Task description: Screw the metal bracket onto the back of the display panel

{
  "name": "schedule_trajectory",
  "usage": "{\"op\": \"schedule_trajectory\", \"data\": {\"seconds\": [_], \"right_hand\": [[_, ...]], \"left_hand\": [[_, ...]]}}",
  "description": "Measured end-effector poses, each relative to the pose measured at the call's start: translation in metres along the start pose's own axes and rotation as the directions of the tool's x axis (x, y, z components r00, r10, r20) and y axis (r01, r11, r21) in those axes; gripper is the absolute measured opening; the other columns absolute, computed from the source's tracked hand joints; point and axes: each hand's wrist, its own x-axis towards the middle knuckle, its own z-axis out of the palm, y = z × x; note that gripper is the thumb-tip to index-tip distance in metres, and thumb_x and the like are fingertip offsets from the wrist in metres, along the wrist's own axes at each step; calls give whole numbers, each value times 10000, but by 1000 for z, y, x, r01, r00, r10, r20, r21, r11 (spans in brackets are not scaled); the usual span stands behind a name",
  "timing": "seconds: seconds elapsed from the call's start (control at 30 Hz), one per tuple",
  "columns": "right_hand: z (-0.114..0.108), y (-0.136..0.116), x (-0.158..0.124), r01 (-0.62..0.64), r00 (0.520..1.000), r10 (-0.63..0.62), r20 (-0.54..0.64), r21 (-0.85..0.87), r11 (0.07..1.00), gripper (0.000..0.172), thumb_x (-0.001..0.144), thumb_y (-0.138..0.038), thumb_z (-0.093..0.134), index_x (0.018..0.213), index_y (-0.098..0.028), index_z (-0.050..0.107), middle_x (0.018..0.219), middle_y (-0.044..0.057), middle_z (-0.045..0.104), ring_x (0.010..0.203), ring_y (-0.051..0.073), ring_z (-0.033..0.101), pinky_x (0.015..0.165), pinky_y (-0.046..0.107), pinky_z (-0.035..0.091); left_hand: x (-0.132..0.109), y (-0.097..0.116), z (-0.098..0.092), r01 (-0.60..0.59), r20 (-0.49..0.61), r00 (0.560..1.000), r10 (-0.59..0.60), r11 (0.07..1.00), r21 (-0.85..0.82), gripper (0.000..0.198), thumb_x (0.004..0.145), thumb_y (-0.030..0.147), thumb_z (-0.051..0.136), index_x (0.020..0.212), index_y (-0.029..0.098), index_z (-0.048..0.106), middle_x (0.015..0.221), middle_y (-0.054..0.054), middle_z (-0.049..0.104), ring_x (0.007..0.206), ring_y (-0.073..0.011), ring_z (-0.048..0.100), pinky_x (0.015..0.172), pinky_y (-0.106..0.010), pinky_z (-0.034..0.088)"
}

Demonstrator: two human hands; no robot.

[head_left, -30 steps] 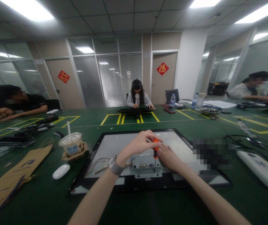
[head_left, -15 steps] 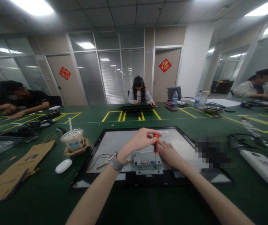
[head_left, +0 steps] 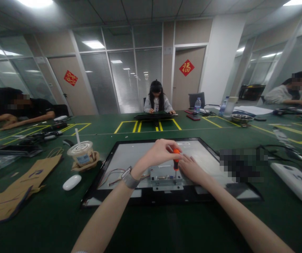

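Pinched from above in the grip of the left hand (head_left: 162, 153) is an orange-and-black screwdriver (head_left: 176, 163), held upright with its shaft pointed down at the right part of a metal port bracket (head_left: 164, 178). Beside its handle the right hand (head_left: 193, 170) is laid with fingers stretched out; whether the handle is touched by them cannot be told. The left wrist is circled by a smartwatch (head_left: 129, 178). The bracket is set near the close edge of a black-framed display panel (head_left: 129, 151), where thin wires (head_left: 105, 177) are strung to its left. By the panel's left side, on the green tabletop (head_left: 182, 225), are placed a lidded drink cup (head_left: 83, 158) in a cardboard carrier (head_left: 96, 162), a white mouse-shaped object (head_left: 72, 182) and a flattened brown paper bag (head_left: 34, 175). Across the tabletop a person (head_left: 157, 102) is seated behind a dark flat panel (head_left: 153, 116).
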Motion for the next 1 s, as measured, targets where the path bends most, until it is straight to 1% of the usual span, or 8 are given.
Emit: {"op": "schedule_trajectory", "data": {"seconds": [0.17, 0.27, 0.37, 0.47, 0.67, 0.83, 0.93, 1.0], "right_hand": [[-1, -1, -1, 2, 1000, -2, 12, -27, 1000, 362, 979, -203, 316, 1256, -179, 549, 1403, 160, 480, 1332, 314, 371, 1034, 550, 331], [-3, -1, -1, 10, 1000, -9, 24, -48, 999, 375, 978, -199, 304, 1273, -169, 534, 1415, 168, 464, 1326, 327, 379, 1017, 569, 346], [-5, -2, -1, 9, 1000, -7, 28, -46, 999, 381, 975, -196, 301, 1276, -166, 532, 1432, 168, 443, 1330, 339, 370, 1013, 586, 345], [-6, -2, -1, 12, 999, -10, 42, -49, 999, 386, 970, -186, 299, 1271, -172, 540, 1454, 154, 417, 1342, 351, 349, 1016, 590, 340], [-5, -1, -1, 24, 999, -23, 26, -61, 998, 385, 962, -172, 305, 1255, -169, 555, 1420, 163, 454, 1324, 330, 374, 1012, 564, 354], [2, 0, 1, 14, 1000, -15, -23, -49, 999, 397, 954, -176, 321, 1302, -172, 513, 1406, 167, 468, 1299, 333, 410, 997, 572, 358], [5, 1, 2, 6, 1000, -7, -18, -55, 998, 410, 947, -171, 328, 1322, -175, 495, 1400, 168, 474, 1287, 342, 423, 996, 583, 350], [6, 2, 2, 13, 1000, -14, -17, -53, 999, 418, 947, -181, 326, 1334, -185, 484, 1406, 163, 468, 1305, 344, 400, 998, 588, 345]], "left_hand": [[-1, -2, 2, -8, -78, 997, 15, 996, 92, 215, 755, 348, 690, 804, 140, 668, 734, -33, 664, 678, -132, 601, 652, -263, 479], [0, -5, 2, -34, -111, 993, 50, 989, 145, 210, 777, 351, 669, 830, 149, 692, 778, -33, 671, 699, -131, 596, 674, -267, 477], [1, -8, 1, -45, -85, 995, 55, 992, 121, 215, 786, 332, 659, 908, 164, 714, 894, -49, 670, 759, -137, 608, 700, -270, 491], [1, -8, -2, -52, -25, 998, 54, 996, 67, 229, 793, 289, 643, 977, 173, 715, 974, -63, 652, 794, -138, 614, 728, -281, 506], [0, -3, 0, -18, 56, 998, 19, 1000, -14, 257, 820, 175, 569, 1045, 157, 693, 947, -62, 681, 791, -131, 609, 742, -282, 501], [-1, 2, 5, -32, 31, 999, 32, 999, 8, 213, 839, 271, 599, 997, 192, 717, 1017, -64, 634, 847, -141, 599, 740, -275, 497], [-1, 3, 5, -41, 35, 999, 41, 999, 10, 214, 841, 307, 604, 986, 204, 723, 977, -53, 601, 811, -132, 585, 724, -274, 494], [-1, 2, 4, -52, 37, 998, 50, 998, 34, 211, 843, 305, 603, 985, 204, 722, 938, -39, 589, 789, -125, 576, 721, -272, 485]]}}
